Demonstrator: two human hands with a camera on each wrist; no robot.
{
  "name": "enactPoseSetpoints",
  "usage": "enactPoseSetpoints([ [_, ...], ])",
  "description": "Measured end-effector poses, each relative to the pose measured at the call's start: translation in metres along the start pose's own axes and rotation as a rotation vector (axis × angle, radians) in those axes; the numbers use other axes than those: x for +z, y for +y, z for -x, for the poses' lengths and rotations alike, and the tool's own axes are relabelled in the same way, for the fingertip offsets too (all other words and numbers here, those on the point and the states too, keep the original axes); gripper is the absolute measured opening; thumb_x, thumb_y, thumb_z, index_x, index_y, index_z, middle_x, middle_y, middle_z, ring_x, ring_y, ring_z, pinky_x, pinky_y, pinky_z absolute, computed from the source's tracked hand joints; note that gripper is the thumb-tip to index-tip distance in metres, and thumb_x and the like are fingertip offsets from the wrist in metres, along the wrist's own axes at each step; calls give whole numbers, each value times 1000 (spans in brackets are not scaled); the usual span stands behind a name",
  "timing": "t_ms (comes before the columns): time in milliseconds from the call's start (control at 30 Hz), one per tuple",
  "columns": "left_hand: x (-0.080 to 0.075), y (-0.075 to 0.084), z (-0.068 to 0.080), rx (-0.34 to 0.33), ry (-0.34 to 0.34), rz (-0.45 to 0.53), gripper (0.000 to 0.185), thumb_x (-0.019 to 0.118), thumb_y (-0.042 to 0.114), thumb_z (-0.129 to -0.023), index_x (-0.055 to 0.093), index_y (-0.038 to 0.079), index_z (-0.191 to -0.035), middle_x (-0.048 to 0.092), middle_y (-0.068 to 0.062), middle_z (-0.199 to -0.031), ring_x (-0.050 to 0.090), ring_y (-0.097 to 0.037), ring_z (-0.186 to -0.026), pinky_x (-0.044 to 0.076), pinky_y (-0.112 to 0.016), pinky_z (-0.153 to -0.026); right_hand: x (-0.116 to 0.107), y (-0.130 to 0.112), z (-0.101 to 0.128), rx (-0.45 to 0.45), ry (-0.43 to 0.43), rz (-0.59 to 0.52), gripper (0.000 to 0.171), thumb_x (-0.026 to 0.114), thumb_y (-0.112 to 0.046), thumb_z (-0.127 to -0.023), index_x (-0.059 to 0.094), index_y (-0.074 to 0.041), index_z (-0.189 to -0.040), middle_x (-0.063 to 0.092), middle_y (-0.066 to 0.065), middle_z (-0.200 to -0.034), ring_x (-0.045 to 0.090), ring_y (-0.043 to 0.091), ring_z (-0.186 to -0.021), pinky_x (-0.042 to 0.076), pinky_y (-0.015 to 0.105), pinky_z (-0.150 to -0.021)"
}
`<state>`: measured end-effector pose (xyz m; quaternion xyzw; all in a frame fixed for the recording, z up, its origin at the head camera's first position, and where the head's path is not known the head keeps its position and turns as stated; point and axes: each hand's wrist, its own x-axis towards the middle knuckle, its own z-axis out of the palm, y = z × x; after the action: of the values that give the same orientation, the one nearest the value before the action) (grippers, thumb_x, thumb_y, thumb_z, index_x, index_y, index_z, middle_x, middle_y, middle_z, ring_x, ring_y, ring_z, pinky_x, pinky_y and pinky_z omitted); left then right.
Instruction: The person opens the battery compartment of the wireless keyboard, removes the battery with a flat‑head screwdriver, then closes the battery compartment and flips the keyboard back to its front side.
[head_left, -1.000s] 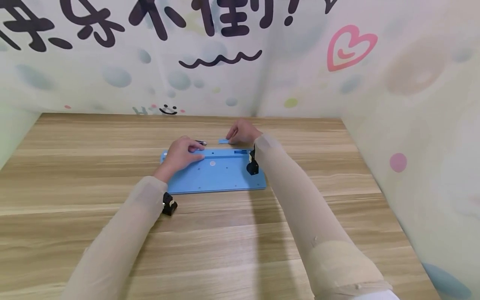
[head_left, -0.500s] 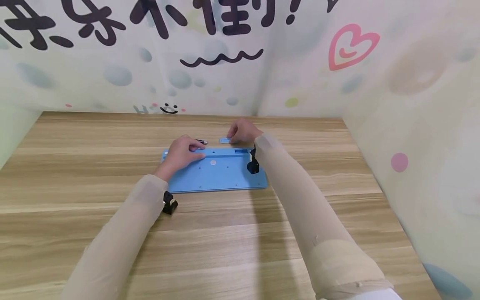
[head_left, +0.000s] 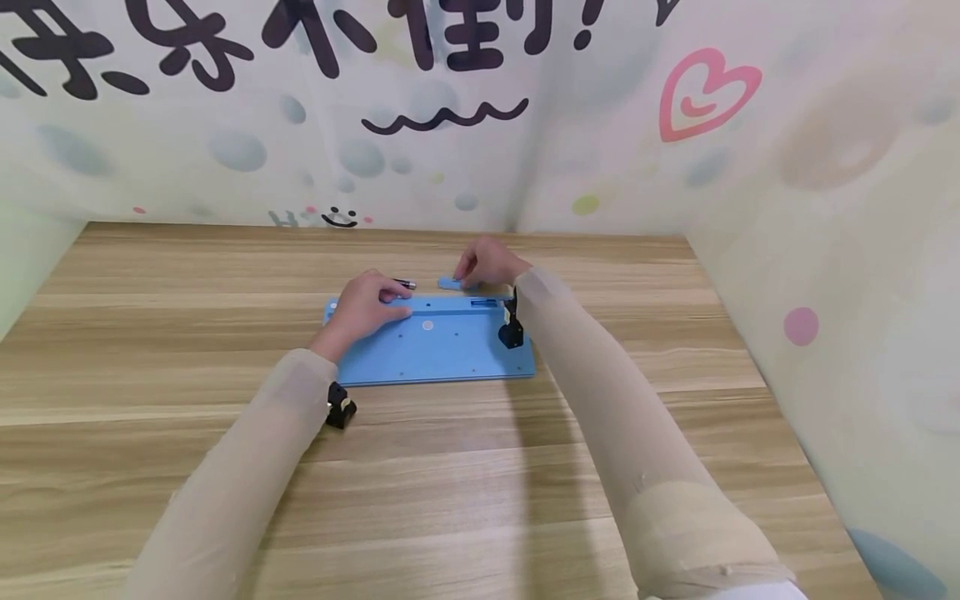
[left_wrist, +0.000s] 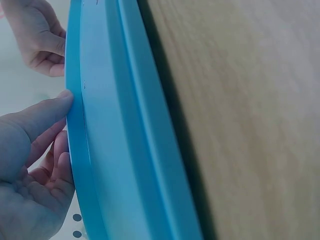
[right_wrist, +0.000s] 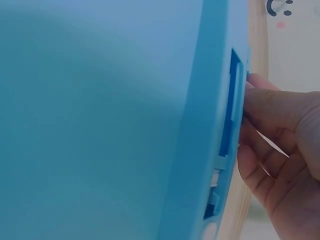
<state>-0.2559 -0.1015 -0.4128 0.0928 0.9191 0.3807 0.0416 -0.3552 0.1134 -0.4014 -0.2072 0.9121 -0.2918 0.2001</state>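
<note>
Left hand [head_left: 362, 305] rests flat on upside-down blue keyboard [head_left: 442, 350], grip relaxed, near battery [head_left: 405, 284]; right hand [head_left: 486, 263] pinches small blue battery cover [head_left: 448, 283] on tabletop [head_left: 480, 467].

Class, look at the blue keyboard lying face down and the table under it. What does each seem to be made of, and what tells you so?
Blue keyboard: probably moulded plastic, matt and evenly coloured, with a recessed slot along its back edge.
Table: wood-look surface, probably laminate, judging by its smooth striped grain bands.
</note>
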Motion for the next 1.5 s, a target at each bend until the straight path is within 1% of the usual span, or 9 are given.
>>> enactPoseSetpoints([
  [300,1,3,-1,6,1,9,25,70,11,-83,69,1,-106,51,-13,-92,46,-26,-86,38,-35,-75,-7,-3,9,-27,-16,22,10,67,1,-83,69,-3,-92,65,8,-93,59,19,-85,47,26,-80],
  [500,2,4,0,4,4,12,25,70,11,-84,69,1,-106,51,-13,-92,46,-26,-86,38,-35,-75,-14,-3,18,-38,-11,43,11,66,2,-83,70,-2,-93,66,9,-96,59,19,-88,47,27,-82],
  [733,3,4,1,-4,6,7,25,69,12,-84,68,1,-107,51,-13,-93,46,-26,-87,38,-35,-75,-22,1,30,-68,-2,9,9,67,3,-82,69,2,-91,67,12,-92,62,21,-85,50,28,-79],
  [967,2,2,1,-8,10,0,25,69,12,-84,68,1,-107,51,-14,-94,46,-26,-88,38,-35,-76,-28,5,43,-105,5,17,9,67,3,-82,69,1,-91,67,11,-90,62,20,-82,50,28,-77],
  [1067,2,2,1,-1,15,0,25,70,12,-84,69,1,-106,52,-14,-94,46,-26,-88,38,-35,-76,-29,8,48,-119,6,42,9,67,2,-82,69,0,-91,67,10,-90,62,19,-82,51,27,-76],
  [1300,2,-1,2,7,20,3,25,70,12,-84,69,1,-106,52,-14,-94,46,-26,-87,38,-35,-75,-27,14,57,-144,-5,53,10,68,1,-81,70,-2,-90,67,7,-89,62,17,-81,50,25,-76],
  [1500,2,-1,1,1,13,3,24,69,12,-84,69,1,-106,51,-14,-94,46,-26,-88,38,-35,-76,-26,15,65,-125,-14,47,9,69,0,-82,70,-4,-90,67,5,-88,62,16,-80,50,26,-75],
])
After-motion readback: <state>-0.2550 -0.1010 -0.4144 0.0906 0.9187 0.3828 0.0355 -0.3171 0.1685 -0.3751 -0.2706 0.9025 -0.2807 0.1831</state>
